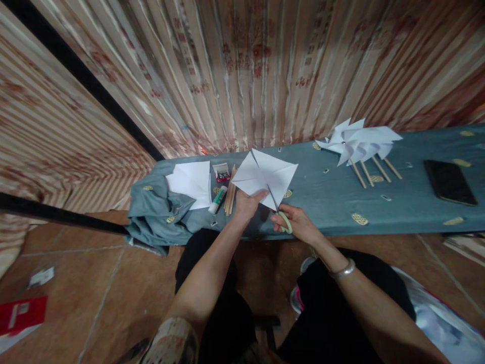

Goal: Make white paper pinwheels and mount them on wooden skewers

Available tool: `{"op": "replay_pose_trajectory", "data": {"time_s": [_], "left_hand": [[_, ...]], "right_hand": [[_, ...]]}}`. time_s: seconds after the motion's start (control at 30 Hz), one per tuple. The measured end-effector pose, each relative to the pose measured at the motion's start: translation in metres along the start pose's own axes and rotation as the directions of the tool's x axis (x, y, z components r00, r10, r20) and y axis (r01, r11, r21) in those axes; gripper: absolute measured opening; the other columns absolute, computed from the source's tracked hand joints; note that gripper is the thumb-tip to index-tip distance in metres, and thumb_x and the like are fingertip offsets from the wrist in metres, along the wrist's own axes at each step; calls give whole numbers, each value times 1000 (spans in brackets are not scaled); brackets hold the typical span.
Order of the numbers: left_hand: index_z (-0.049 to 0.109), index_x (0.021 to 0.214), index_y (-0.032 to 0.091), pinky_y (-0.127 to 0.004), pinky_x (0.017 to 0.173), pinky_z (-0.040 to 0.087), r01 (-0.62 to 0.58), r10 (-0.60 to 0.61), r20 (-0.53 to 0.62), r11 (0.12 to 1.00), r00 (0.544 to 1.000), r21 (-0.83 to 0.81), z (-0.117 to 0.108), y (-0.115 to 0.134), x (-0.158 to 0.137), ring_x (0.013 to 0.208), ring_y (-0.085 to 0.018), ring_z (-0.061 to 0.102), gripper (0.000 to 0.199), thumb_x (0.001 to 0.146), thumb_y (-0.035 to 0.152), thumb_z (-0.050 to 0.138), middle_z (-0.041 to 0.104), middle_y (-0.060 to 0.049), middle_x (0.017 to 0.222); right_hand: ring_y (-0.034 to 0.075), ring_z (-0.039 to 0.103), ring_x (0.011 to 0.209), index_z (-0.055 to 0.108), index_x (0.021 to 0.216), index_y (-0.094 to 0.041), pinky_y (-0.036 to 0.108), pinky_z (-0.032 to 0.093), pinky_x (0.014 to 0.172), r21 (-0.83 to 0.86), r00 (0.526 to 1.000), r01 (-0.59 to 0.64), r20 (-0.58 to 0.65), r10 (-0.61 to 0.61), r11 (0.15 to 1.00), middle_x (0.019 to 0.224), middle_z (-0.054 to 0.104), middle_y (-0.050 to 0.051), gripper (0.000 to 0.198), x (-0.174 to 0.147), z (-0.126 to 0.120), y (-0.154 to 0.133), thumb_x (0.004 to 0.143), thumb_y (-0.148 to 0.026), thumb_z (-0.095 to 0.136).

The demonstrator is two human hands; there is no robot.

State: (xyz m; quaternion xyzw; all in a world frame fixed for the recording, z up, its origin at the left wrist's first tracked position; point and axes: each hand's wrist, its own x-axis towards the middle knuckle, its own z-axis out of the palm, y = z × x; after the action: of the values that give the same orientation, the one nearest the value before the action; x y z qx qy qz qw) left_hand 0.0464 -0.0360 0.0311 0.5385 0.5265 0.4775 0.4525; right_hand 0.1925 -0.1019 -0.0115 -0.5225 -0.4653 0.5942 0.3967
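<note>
Paper (pixel 278 173) sits near the centre of the frame, held up over the near part of the counter (pixel 318 199), slits running in from its upper and left corners. The counter spans the middle of the frame under loose cloth; bunching at its left end could drag the things there if your arm snags it. At right are finished pinwheels (pixel 359 137), overlapping, so a bump could crease their vanes. White sheets (pixel 193 178) lie at left and might slide if brushed. Your left hand (pixel 248 203) has its grip on the paper's lower edge, thumb on top and just beside the blades: if the sheet twists, they could nick you. Your right hand (pixel 295 222) has its grip through the handles of the scissors (pixel 287 223), blades at the lower corner; whether they are parted, you can't tell from here. Cutting too deep could meet the other slits and split the centre. Sticks (pixel 230 194), glue (pixel 217 200) and an open box (pixel 222 173) crowd the left; a knock could spill the box's small contents.
</note>
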Motion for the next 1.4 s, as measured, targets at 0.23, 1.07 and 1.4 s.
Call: {"op": "replay_pose_trajectory", "data": {"time_s": [0.23,1.07,1.4], "left_hand": [[66,79,17,-33,78,56,-7,9,34,998,999,-69,2,-8,0,85,-24,68,23,58,19,76,73,-5,80],[65,81,16,-32,73,55,7,-1,48,990,999,-142,5,-15,3,75,-20,66,27,57,18,77,73,-5,82],[65,81,16,-32,74,56,-10,17,49,990,999,-137,3,-15,1,76,-19,67,27,57,18,76,73,-4,82]], "right_hand": [[11,56,50,61,79,-18,24,43,50,2,1000,3,-7,-3,1000,56,63,-2,47,0,-1,-1,60,-56,81],[10,53,48,64,70,-17,23,41,48,-20,999,-20,-34,20,1000,53,62,-2,45,4,-2,2,59,-58,80],[9,51,46,63,67,-18,23,38,47,-6,998,-30,-46,30,1000,50,61,-2,46,2,0,0,57,-59,81]]}}
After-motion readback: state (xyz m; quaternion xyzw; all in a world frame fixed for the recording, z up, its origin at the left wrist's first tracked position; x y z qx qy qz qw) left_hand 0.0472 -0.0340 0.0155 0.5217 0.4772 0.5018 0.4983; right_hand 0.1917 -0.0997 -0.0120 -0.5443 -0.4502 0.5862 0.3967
